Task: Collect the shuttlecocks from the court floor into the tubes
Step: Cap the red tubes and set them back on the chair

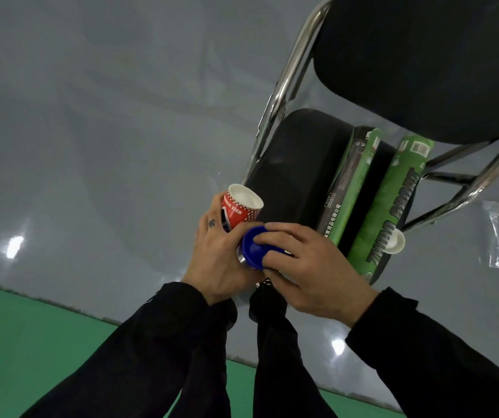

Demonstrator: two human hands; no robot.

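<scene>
Tube point(240, 211), red card with its white mouth open, sits in the left hand point(218, 260) above the chair point(296, 164); the right hand point(311, 267) pinches its blue cap point(252, 247). Probably light and crushable, so grip the wall gently. No shuttlecocks visible.

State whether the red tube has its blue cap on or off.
Off: the right hand holds the blue cap beside the red tube, whose end gapes open.
</scene>
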